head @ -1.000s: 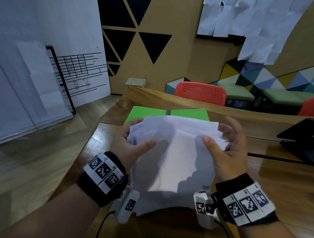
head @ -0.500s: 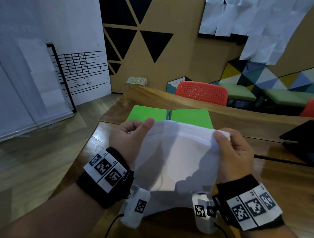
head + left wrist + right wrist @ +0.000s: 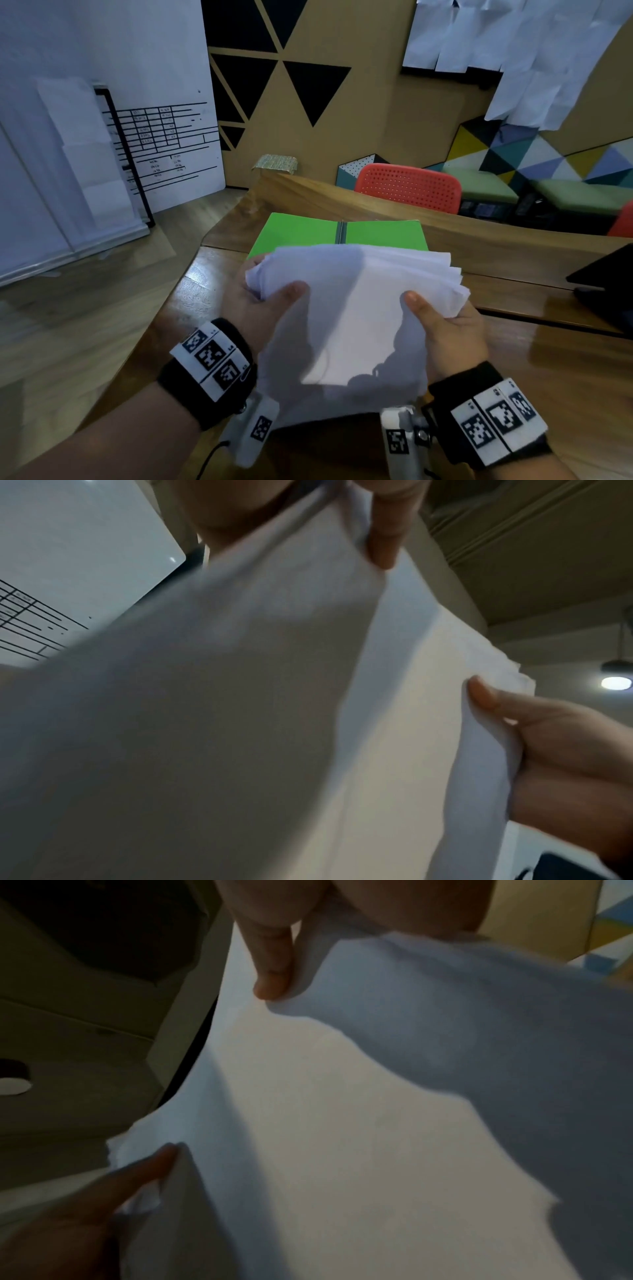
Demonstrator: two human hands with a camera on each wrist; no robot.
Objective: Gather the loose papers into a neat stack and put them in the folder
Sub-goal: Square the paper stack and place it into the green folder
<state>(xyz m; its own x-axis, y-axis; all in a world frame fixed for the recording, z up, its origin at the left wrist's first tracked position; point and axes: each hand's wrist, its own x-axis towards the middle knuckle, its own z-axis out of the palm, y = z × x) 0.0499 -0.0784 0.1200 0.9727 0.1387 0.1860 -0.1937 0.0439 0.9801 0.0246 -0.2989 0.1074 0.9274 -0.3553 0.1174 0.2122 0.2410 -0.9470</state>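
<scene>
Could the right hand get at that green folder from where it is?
Probably yes, but not freely: the folder lies open just beyond the papers, nothing between. The right hand and left hand both hold the papers, so they would go along.

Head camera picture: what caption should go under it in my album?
Two hands, left hand and right hand, hold white papers above an open green folder.

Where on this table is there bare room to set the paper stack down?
Bare wood shows on the table right of the right hand, bordered behind by the dark device. A narrower strip lies left of the left hand. The open green folder shows bare green. Between the wrists it is crowded by the papers.
</scene>
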